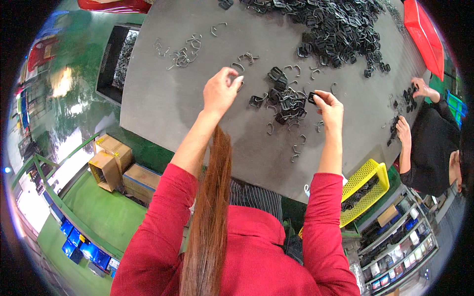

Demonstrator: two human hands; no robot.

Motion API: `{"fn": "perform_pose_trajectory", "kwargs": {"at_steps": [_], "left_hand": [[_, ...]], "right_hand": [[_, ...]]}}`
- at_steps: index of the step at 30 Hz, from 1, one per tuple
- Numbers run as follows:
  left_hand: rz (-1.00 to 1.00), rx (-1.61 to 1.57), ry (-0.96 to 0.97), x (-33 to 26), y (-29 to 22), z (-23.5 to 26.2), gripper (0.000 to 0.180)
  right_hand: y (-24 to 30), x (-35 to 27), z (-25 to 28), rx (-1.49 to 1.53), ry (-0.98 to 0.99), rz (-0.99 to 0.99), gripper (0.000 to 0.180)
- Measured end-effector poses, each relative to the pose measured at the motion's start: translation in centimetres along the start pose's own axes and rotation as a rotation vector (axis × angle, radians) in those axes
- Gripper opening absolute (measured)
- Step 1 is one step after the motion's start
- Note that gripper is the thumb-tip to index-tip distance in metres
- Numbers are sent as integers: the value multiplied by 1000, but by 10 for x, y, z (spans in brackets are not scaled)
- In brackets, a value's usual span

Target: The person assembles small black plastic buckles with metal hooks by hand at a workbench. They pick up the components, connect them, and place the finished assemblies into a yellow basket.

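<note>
Over the grey table [163, 101], my right hand [329, 109] pinches a small black buckle-like piece [312, 97] between thumb and fingers. My left hand [218, 93] is held up to the left of it, its fingers curled together. Whatever is in those left fingertips is too small to make out. Between and beyond my hands lies a small mixed heap of black pieces [288, 106] and bent metal wire hooks. A loose hook [238, 66] lies just past my left fingers, and several more hooks [183, 56] are spread farther left.
A large pile of black pieces [340, 34] covers the far right of the table. A red basket [425, 39] stands at the right edge, a yellow basket [363, 190] near my right elbow. A co-worker [428, 143] handles black pieces at right. A black crate [111, 69] stands left.
</note>
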State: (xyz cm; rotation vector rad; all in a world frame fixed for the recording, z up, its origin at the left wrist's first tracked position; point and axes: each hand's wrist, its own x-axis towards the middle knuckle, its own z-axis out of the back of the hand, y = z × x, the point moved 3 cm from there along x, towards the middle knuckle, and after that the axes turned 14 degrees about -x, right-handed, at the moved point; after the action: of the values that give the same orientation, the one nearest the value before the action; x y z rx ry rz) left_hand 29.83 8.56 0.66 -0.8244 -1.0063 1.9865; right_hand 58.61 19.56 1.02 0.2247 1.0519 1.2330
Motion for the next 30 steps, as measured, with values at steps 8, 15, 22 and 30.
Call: {"fn": "perform_pose_trajectory", "kwargs": {"at_steps": [8, 15, 22, 30], "left_hand": [[-182, 220, 79, 33, -33, -78, 29], [514, -706, 500, 62, -8, -33, 21], [511, -1046, 580, 23, -26, -16, 16], [-115, 162, 274, -23, -25, -69, 41]], "right_hand": [[-2, -6, 5, 549, 299, -25, 20], [11, -2, -19, 376, 319, -42, 20], [10, 6, -7, 533, 298, 58, 19], [-38, -31, 7, 47, 211, -217, 26]]}}
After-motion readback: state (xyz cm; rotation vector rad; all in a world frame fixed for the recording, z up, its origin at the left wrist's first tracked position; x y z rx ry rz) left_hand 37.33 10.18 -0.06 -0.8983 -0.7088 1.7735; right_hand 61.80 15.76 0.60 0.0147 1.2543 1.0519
